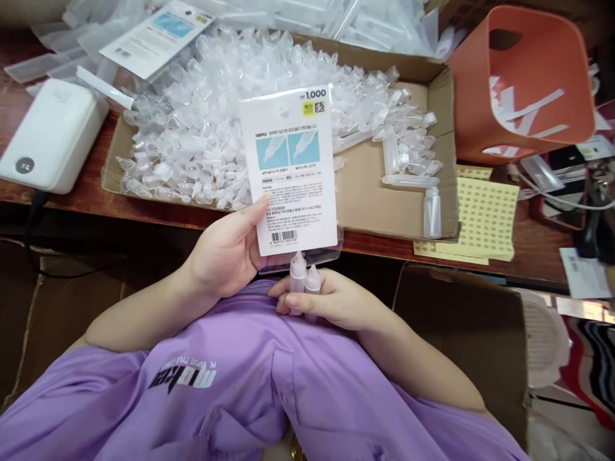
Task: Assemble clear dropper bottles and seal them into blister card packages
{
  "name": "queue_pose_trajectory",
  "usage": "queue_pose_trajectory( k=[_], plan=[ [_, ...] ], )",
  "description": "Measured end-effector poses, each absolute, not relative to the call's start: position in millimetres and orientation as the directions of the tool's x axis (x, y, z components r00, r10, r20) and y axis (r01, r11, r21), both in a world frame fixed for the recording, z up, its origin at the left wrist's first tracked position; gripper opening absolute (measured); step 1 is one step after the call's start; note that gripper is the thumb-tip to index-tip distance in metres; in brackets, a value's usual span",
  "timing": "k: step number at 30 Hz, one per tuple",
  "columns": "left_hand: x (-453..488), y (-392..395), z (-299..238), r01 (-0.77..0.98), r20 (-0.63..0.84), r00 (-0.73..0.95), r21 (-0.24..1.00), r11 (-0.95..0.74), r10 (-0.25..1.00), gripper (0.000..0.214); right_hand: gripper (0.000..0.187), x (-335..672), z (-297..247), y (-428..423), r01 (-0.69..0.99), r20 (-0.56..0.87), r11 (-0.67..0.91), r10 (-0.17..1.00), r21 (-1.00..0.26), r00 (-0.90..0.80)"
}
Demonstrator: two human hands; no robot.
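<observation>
My left hand (235,246) grips a white printed package card (293,169) by its lower left edge, thumb on the front. The card stands upright toward me, with a price, two blue pictures and a barcode, and a clear plastic blister shows behind its lower edge. Just below it, my right hand (331,298) is closed around two small translucent squeeze bottles (298,278) with pointed caps, held side by side and upright. Beyond the card lies a shallow cardboard box (379,211) heaped with clear caps and small bottles (206,121).
A white power bank (52,137) with a cable sits at left. Another package card (156,35) lies on the heap's far left. An orange bin (471,96) holding paper strips stands at right, near yellow sticker sheets (480,218). Clear plastic packaging (298,16) is piled behind.
</observation>
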State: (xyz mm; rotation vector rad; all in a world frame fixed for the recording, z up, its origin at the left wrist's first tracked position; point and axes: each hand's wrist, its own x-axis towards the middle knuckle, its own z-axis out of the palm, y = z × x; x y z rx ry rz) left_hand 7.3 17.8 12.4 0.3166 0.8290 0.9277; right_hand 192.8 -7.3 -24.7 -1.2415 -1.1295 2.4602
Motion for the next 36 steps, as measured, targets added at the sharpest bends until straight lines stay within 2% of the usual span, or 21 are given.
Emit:
queue_pose_trajectory(
  k=[3,6,10,13,16,18,21,23,26,27,29,31,32,34,36],
  plan=[
    [7.4,17.9,13.6,-0.588,-0.494,0.331,0.558,0.585,0.804,0.035,0.049,192.0,-24.5,-4.8,0.172,-0.616,-0.718,0.42,-0.675,-0.666],
    [7.7,16.4,12.5,-0.569,-0.499,0.403,0.521,0.637,0.767,0.036,0.047,191.4,-24.4,-3.2,0.136,-0.616,-0.754,0.403,-0.642,-0.677],
    [10.6,13.7,9.2,-0.538,-0.48,0.487,0.493,0.684,0.73,0.038,0.048,191.0,-27.0,-1.9,0.057,-0.611,-0.776,0.446,-0.628,-0.655],
    [15.2,10.8,7.8,-0.504,-0.486,0.527,0.482,0.717,0.697,0.037,0.048,191.1,-26.7,0.9,-0.053,-0.553,-0.771,0.5,-0.635,-0.666],
    [21.0,6.4,7.5,-0.505,-0.501,0.516,0.477,0.72,0.694,0.033,0.045,191.5,-20.7,5.2,-0.094,-0.552,-0.8,0.488,-0.592,-0.676],
    [24.5,3.2,7.5,-0.513,-0.505,0.508,0.473,0.716,0.698,0.033,0.052,192.2,-14.7,7.9,-0.096,-0.599,-0.836,0.463,-0.54,-0.654],
    [27.8,0.5,8.0,-0.531,-0.494,0.523,0.449,0.719,0.695,0.017,0.059,194.0,-6.1,11.0,-0.104,-0.633,-0.852,0.457,-0.512,-0.625],
    [28.0,0.8,9.1,-0.549,-0.513,0.503,0.432,0.716,0.695,0.009,0.064,196.3,-1.4,13.1,-0.074,-0.645,-0.855,0.44,-0.513,-0.625],
    [25.1,3.3,12.4,-0.582,-0.571,0.429,0.417,0.698,0.699,0.011,0.079,204.0,4.4,15.1,-0.007,-0.654,-0.826,0.451,-0.563,-0.607],
    [23.4,4.3,13.9,-0.591,-0.585,0.409,0.414,0.692,0.7,0.013,0.082,208.3,6.1,14.6,0.007,-0.646,-0.784,0.506,-0.621,-0.572],
    [19.9,6.0,17.1,-0.603,-0.597,0.387,0.412,0.683,0.702,0.017,0.079,219.5,9.3,10.7,0.048,-0.562,-0.6,0.715,-0.799,-0.416],
    [17.1,7.0,20.3,-0.6,-0.601,0.38,0.418,0.682,0.703,0.024,0.067,232.2,11.8,2.9,0.162,-0.309,-0.275,0.918,-0.948,-0.249],
    [16.4,7.4,21.7,-0.593,-0.6,0.381,0.425,0.684,0.704,0.029,0.065,238.0,12.5,-1.9,0.227,-0.154,-0.102,0.963,-0.969,-0.222],
    [16.4,7.8,23.7,-0.572,-0.596,0.383,0.447,0.688,0.705,0.042,0.067,246.7,11.4,-11.5,0.286,0.085,0.169,0.955,-0.943,-0.285],
    [17.9,7.7,24.6,-0.545,-0.599,0.384,0.467,0.696,0.703,0.051,0.072,249.8,6.6,-18.6,0.26,0.202,0.304,0.913,-0.917,-0.353]
  ],
)
